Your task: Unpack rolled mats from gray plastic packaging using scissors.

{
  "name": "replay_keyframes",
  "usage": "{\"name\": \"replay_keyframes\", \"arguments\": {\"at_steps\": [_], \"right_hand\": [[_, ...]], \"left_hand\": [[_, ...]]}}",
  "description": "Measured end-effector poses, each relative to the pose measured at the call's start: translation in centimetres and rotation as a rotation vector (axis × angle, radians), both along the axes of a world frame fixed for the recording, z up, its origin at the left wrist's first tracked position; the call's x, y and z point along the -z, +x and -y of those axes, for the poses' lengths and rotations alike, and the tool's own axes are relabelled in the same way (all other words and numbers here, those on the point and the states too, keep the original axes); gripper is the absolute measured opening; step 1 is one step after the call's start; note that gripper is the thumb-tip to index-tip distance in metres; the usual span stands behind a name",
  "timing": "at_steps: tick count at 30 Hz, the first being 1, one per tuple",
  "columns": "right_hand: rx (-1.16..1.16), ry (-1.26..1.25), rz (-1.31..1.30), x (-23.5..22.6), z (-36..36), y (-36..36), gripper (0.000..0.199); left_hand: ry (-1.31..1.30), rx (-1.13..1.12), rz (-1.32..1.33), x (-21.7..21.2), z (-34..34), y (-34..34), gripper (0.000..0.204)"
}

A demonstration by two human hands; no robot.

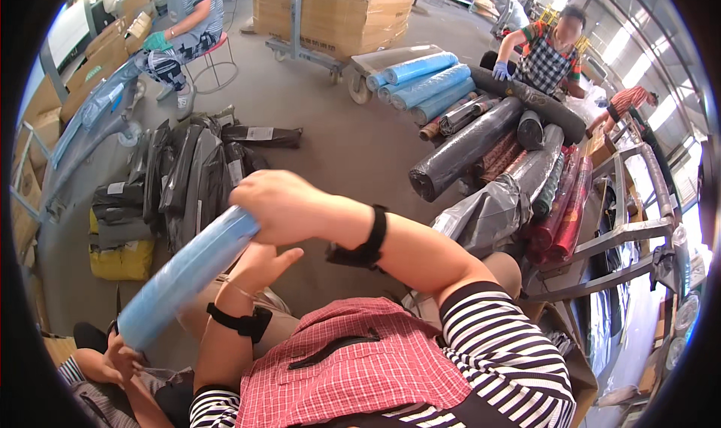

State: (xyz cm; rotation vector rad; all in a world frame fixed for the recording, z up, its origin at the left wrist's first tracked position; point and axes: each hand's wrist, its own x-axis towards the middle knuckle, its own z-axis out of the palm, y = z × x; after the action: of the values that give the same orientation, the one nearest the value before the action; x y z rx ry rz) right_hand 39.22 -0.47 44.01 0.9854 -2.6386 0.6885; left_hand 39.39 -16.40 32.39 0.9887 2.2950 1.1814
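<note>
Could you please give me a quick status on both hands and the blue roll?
Right hand gripping top end of blue roll. Left hand open, just beneath it. Another person's hand at the lower end.

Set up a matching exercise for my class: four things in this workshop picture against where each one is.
Things:
1. blue roll
2. right hand
3. cardboard box
4. black packages

Places:
A. on a wheeled cart
B. gripping the roll's upper end
C. piled on the floor, left
D. slanting across the person's lap

Pairs: 1-D, 2-B, 3-A, 4-C
</note>
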Motion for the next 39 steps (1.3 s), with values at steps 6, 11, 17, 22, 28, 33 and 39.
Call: {"name": "replay_keyframes", "arguments": {"at_steps": [6,11,17,22,28,33,39], "right_hand": [[0.288,-0.2,-0.096,1.6,-5.8,4.4,0.043],[0.462,-0.247,0.223,3.8,-6.3,7.3,0.067],[0.286,-0.645,0.74,6.3,-6.6,6.6,0.106],[0.289,-1.246,0.875,7.7,-7.8,7.3,0.086],[0.399,-1.5,0.515,5.1,-13.7,5.2,0.068],[0.69,-1.506,0.206,-0.5,-26.2,-2.0,0.044],[1.246,-1.218,0.22,0.5,-34.6,-3.6,0.025]], "left_hand": [[0.96,-0.003,0.757,-3.4,-1.4,0.0,0.053],[1.093,-0.319,0.877,-4.8,-3.1,-2.6,0.062],[0.938,-0.196,0.889,-2.5,-4.3,-3.3,0.054],[0.829,-0.108,0.927,-1.5,-7.0,-3.9,0.054],[0.563,-0.233,0.736,-1.2,-7.4,-5.0,0.059],[0.474,-0.212,0.705,-0.9,-7.2,-5.4,0.059],[0.408,-0.218,0.658,-0.9,-7.4,-5.4,0.054]]}}
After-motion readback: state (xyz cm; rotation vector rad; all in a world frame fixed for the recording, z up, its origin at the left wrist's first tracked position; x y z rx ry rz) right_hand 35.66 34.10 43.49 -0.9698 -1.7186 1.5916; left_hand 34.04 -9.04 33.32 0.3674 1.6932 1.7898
